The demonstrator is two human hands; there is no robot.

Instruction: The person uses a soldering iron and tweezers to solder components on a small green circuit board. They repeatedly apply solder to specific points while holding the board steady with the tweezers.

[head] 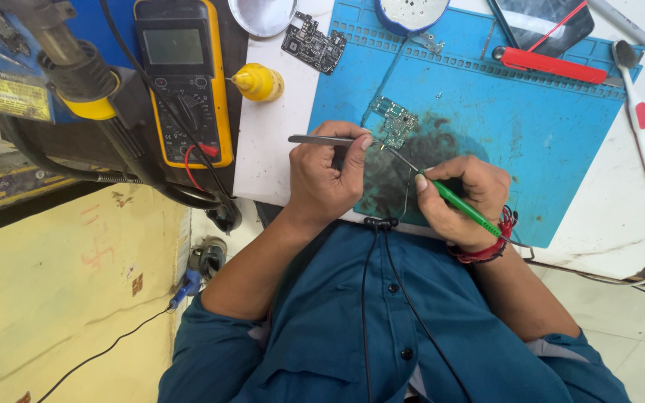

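**Two tools meet on the small board**

Nearest the blue mat's [561, 149] front edge, the right hand [460, 198] pinches a green-handled iron [460, 205], tip angled up toward the green circuit board [395, 122]. The left hand [330, 175] grips metal tweezers [322, 139], their points at that board's edge. Steady wrists planted on the mat look wise, with a light touch. Beyond the mat's far left corner lies a darker circuit board [313, 42]; left of the mat, a yellow multimeter [183, 78].
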